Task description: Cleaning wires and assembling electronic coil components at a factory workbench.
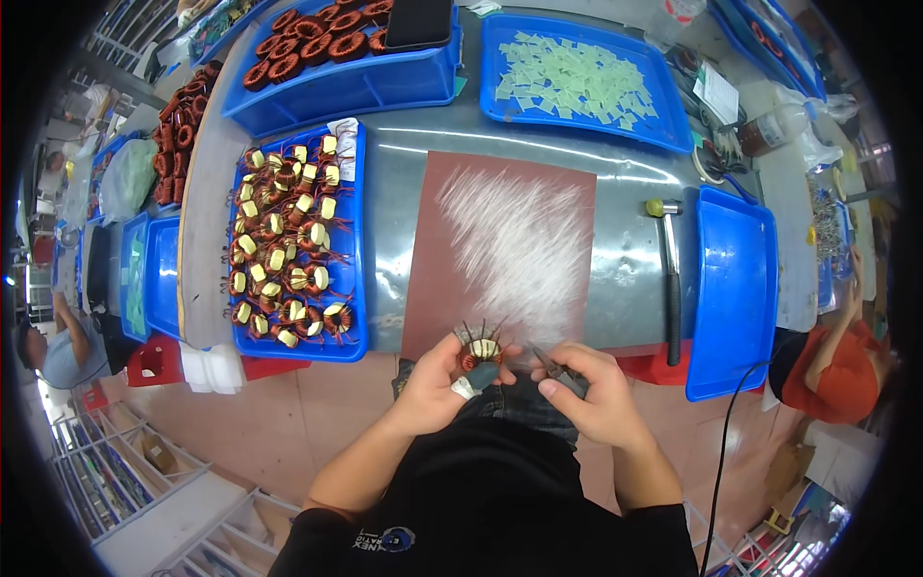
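My left hand (430,392) is closed round a toroidal coil (480,352) wound with copper wire and wrapped with a pale yellow band. Several wire leads stick up from the coil, pointing away from me. A dark green cover with white tape sits on a digit of that hand. Just to the right, my right hand (598,392) grips a small dark pair of pliers (563,377), its tip angled toward the coil but apart from it. Both hands are over the near edge of a scratched reddish-brown sheet (450,279) on the metal table.
Left stands a blue tray (359,221) of yellow-banded coils; behind it, a blue bin (385,79) of bare coils with a phone (419,23). A blue tray (586,130) holds pale green pieces. Rightward are a hammer (671,279) and another blue tray (733,288). People sit at both sides.
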A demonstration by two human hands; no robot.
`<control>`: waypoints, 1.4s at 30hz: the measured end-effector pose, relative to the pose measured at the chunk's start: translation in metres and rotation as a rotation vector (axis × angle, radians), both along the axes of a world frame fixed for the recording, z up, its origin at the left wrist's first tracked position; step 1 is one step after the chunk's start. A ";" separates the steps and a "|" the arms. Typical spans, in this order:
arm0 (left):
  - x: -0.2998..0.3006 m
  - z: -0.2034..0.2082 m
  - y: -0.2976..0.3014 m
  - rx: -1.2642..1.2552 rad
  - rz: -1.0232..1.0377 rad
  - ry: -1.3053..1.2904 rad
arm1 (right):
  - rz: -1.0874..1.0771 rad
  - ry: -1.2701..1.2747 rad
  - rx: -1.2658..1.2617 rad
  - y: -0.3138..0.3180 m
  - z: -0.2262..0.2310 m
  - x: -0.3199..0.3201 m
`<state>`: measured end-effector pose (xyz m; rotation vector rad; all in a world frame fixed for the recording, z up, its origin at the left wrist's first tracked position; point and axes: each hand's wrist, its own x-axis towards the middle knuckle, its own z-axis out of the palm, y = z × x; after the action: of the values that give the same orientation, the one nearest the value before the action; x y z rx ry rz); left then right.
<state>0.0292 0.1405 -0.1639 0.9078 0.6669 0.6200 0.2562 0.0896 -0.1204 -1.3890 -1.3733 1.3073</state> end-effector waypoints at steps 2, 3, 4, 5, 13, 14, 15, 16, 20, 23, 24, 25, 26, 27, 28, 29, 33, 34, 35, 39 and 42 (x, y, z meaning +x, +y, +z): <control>0.000 0.002 -0.001 0.058 0.040 0.088 | 0.046 0.017 0.007 0.001 0.000 0.001; 0.001 0.003 -0.001 0.108 0.057 0.173 | 0.066 0.015 -0.010 0.001 0.000 0.001; 0.001 0.005 0.000 0.158 0.075 0.259 | 0.085 0.014 -0.027 0.001 0.001 0.001; 0.003 0.011 0.003 0.158 0.077 0.256 | 0.088 0.011 -0.027 0.002 0.001 0.002; 0.001 0.011 0.003 0.835 0.099 0.689 | 0.062 -0.297 0.062 0.007 0.018 -0.006; 0.001 0.010 0.002 0.835 0.099 0.689 | 0.062 -0.297 0.062 0.007 0.018 -0.006; 0.001 0.009 0.002 0.896 0.104 0.709 | 0.067 -0.309 0.086 0.007 0.018 -0.006; 0.001 0.008 0.002 0.957 0.110 0.729 | 0.071 -0.322 0.110 0.008 0.019 -0.007; 0.005 0.012 0.005 0.980 0.099 0.725 | 0.079 -0.384 0.133 0.008 0.018 -0.009; 0.004 0.011 0.007 1.024 0.129 0.733 | 0.085 -0.480 0.178 0.009 0.020 -0.013; 0.003 0.013 0.008 1.005 0.102 0.755 | 0.085 -0.521 0.201 0.009 0.021 -0.015; 0.002 0.015 0.008 0.986 0.074 0.776 | 0.085 -0.563 0.224 0.008 0.021 -0.017; 0.001 0.014 0.009 0.987 0.072 0.774 | 0.082 -0.564 0.223 0.009 0.022 -0.019; 0.000 0.012 0.010 0.975 0.076 0.771 | 0.077 -0.582 0.245 0.010 0.023 -0.021; 0.000 0.012 0.010 0.963 0.081 0.767 | 0.072 -0.600 0.268 0.010 0.023 -0.022; 0.001 0.015 0.011 0.966 0.080 0.765 | 0.069 -0.601 0.269 0.011 0.023 -0.021; 0.000 0.023 0.011 0.660 0.031 0.649 | 0.082 -0.541 0.188 0.012 0.028 -0.016; -0.001 0.022 0.011 0.544 -0.003 0.607 | 0.086 -0.519 0.155 0.013 0.029 -0.015; -0.001 0.022 0.012 0.544 -0.004 0.606 | 0.085 -0.519 0.155 0.013 0.029 -0.013; -0.001 0.019 0.012 0.417 -0.036 0.527 | 0.085 -0.392 0.110 0.009 0.023 -0.004; 0.000 0.017 0.012 0.469 -0.069 0.575 | 0.102 -0.362 0.070 0.009 0.023 0.001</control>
<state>0.0290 0.1521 -0.1471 1.5707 1.0185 0.4568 0.2569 0.0988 -0.0971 -1.5779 -1.7324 1.0936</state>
